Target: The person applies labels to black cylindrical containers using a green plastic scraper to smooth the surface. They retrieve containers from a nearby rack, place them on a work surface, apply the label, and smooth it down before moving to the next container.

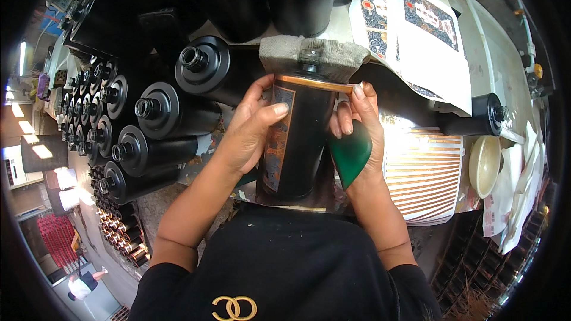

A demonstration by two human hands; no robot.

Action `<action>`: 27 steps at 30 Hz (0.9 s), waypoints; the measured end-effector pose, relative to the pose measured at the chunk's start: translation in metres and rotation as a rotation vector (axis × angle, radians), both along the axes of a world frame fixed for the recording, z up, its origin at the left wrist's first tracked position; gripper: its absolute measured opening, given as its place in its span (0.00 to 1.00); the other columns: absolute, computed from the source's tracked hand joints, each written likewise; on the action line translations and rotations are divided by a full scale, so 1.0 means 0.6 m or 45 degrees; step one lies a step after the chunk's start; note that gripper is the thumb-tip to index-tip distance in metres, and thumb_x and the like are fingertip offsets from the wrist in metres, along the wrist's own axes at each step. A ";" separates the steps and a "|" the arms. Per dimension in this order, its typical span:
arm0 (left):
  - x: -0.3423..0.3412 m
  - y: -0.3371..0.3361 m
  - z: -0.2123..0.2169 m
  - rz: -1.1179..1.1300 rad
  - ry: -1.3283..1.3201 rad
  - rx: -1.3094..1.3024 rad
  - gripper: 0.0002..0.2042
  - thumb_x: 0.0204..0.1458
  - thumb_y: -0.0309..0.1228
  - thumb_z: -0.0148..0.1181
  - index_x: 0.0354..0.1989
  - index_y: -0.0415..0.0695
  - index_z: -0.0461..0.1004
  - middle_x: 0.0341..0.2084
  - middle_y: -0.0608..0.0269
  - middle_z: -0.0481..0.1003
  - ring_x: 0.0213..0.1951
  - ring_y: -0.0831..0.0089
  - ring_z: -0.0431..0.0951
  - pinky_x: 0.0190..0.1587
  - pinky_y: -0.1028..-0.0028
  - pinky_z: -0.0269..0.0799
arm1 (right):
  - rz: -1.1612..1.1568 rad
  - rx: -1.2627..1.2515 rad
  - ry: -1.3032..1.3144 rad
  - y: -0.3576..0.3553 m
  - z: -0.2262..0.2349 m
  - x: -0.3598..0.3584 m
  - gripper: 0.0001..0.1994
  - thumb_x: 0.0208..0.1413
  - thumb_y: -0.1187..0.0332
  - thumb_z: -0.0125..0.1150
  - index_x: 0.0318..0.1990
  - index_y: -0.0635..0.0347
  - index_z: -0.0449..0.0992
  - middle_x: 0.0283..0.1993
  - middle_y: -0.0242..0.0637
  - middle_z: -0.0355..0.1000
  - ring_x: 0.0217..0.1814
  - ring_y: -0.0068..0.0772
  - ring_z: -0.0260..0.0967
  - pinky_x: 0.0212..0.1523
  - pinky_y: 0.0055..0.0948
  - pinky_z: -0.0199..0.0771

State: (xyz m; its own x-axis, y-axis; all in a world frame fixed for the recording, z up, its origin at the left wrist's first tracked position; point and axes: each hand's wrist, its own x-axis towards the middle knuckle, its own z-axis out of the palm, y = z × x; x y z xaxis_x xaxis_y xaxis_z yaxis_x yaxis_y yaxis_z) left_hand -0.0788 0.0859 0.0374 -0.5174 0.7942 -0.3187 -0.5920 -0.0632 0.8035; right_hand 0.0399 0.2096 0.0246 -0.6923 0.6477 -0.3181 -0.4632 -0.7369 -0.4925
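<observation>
A black bottle lies in front of me, its neck resting on a folded grey cloth. A patterned label with a gold border covers its left side. My left hand grips the bottle from the left, with its thumb on the label's upper part. Around the bottle's shoulder runs a narrow gold strip. My right hand pinches the strip's right end between thumb and finger. In the same palm, a green teardrop-shaped scraper is tucked under the fingers.
Several black bottles lie stacked at the left, necks toward me. Printed label sheets hang at the upper right. A sheet of gold strips lies right of my hand, beside a pale bowl. A person is far off at lower left.
</observation>
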 end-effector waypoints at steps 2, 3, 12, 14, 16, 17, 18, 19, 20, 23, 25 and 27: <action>0.005 0.007 0.021 0.109 0.023 -0.038 0.29 0.52 0.35 0.60 0.57 0.37 0.55 0.46 0.54 0.67 0.48 0.72 0.70 0.51 0.71 0.68 | -0.001 -0.002 -0.012 -0.001 0.000 0.001 0.03 0.61 0.70 0.53 0.41 0.51 0.69 0.34 0.26 0.69 0.18 0.16 0.57 0.20 0.17 0.57; -0.002 0.010 0.028 0.120 0.054 -0.070 0.29 0.52 0.37 0.62 0.56 0.37 0.54 0.45 0.55 0.67 0.47 0.73 0.70 0.50 0.72 0.68 | -0.002 -0.006 -0.024 -0.002 0.001 0.001 0.03 0.61 0.70 0.53 0.41 0.51 0.69 0.33 0.26 0.69 0.18 0.16 0.57 0.20 0.17 0.57; -0.001 0.035 0.030 0.181 0.135 -0.182 0.33 0.48 0.34 0.68 0.54 0.35 0.51 0.42 0.55 0.68 0.44 0.75 0.71 0.48 0.76 0.69 | -0.004 -0.027 0.022 -0.001 -0.006 0.000 0.04 0.61 0.70 0.53 0.42 0.51 0.69 0.34 0.27 0.70 0.18 0.16 0.58 0.19 0.16 0.58; 0.001 0.033 0.028 0.191 0.140 -0.180 0.34 0.48 0.34 0.68 0.55 0.35 0.51 0.42 0.55 0.68 0.44 0.75 0.71 0.48 0.76 0.69 | -0.002 -0.033 0.017 -0.001 -0.004 0.000 0.04 0.61 0.70 0.53 0.42 0.51 0.69 0.34 0.27 0.70 0.18 0.16 0.57 0.19 0.16 0.58; 0.004 0.035 0.026 0.217 0.135 -0.147 0.35 0.47 0.34 0.69 0.55 0.34 0.51 0.42 0.55 0.68 0.44 0.75 0.71 0.48 0.77 0.69 | -0.002 -0.040 0.019 0.000 -0.002 -0.001 0.04 0.61 0.70 0.53 0.42 0.52 0.69 0.35 0.27 0.70 0.18 0.16 0.57 0.19 0.16 0.58; 0.006 0.036 0.027 0.212 0.138 -0.145 0.35 0.47 0.35 0.69 0.55 0.34 0.51 0.42 0.55 0.68 0.44 0.75 0.71 0.48 0.77 0.69 | -0.001 -0.039 0.014 -0.001 -0.002 -0.001 0.04 0.61 0.70 0.53 0.42 0.52 0.69 0.35 0.27 0.69 0.18 0.16 0.57 0.19 0.16 0.57; 0.008 0.038 0.029 0.205 0.141 -0.142 0.36 0.47 0.35 0.69 0.56 0.34 0.51 0.42 0.55 0.68 0.44 0.75 0.71 0.48 0.77 0.68 | -0.003 -0.037 0.009 -0.001 -0.002 -0.001 0.04 0.61 0.70 0.53 0.42 0.52 0.69 0.35 0.27 0.69 0.18 0.15 0.57 0.19 0.16 0.57; 0.009 0.039 0.029 0.198 0.144 -0.140 0.36 0.47 0.35 0.70 0.56 0.34 0.51 0.42 0.55 0.68 0.44 0.75 0.70 0.48 0.76 0.68 | -0.004 -0.035 0.005 -0.001 -0.003 0.000 0.03 0.61 0.69 0.53 0.41 0.52 0.69 0.35 0.27 0.69 0.18 0.15 0.57 0.19 0.16 0.57; 0.009 0.039 0.028 0.188 0.174 -0.157 0.37 0.47 0.35 0.70 0.56 0.34 0.50 0.42 0.54 0.68 0.44 0.75 0.70 0.48 0.76 0.68 | -0.001 -0.032 0.000 -0.001 -0.003 -0.001 0.03 0.61 0.69 0.53 0.41 0.52 0.69 0.35 0.27 0.69 0.18 0.15 0.57 0.19 0.16 0.57; 0.008 0.039 0.028 0.167 0.229 -0.197 0.38 0.46 0.35 0.70 0.57 0.34 0.49 0.43 0.54 0.67 0.45 0.74 0.70 0.49 0.75 0.68 | 0.007 -0.040 -0.015 -0.001 -0.001 0.000 0.03 0.61 0.69 0.53 0.40 0.52 0.68 0.36 0.27 0.70 0.18 0.15 0.57 0.20 0.16 0.57; 0.008 0.039 0.032 0.164 0.221 -0.199 0.39 0.45 0.35 0.71 0.57 0.35 0.49 0.43 0.54 0.67 0.45 0.73 0.70 0.49 0.74 0.68 | 0.014 -0.055 -0.027 0.001 -0.003 0.000 0.02 0.61 0.69 0.53 0.39 0.52 0.68 0.37 0.27 0.70 0.18 0.15 0.57 0.20 0.16 0.57; 0.012 0.034 0.032 0.138 0.259 -0.210 0.40 0.44 0.35 0.71 0.58 0.35 0.49 0.44 0.53 0.67 0.46 0.72 0.70 0.49 0.74 0.69 | 0.003 -0.084 -0.011 0.003 -0.007 0.000 0.02 0.60 0.69 0.53 0.39 0.53 0.68 0.37 0.27 0.70 0.18 0.15 0.56 0.20 0.16 0.57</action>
